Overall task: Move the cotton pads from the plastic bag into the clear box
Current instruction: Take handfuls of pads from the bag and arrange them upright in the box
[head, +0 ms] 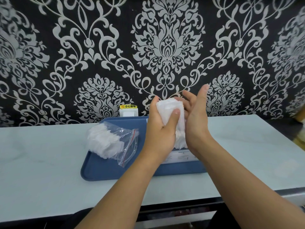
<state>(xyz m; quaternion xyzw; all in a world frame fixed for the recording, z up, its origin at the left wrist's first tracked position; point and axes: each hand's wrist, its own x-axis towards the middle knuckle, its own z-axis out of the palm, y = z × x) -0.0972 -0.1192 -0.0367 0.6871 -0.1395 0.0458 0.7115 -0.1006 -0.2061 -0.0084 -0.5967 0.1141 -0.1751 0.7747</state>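
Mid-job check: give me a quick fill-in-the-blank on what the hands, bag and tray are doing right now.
1. The left hand grips a stack of white ____.
2. The plastic bag lies on the blue ____, left of the hands.
3. The right hand has its fingers ____, flat against the stack.
4. The bag still holds pads, so the transfer is not yet ____.

Missing words: cotton pads; tray; straight; finished
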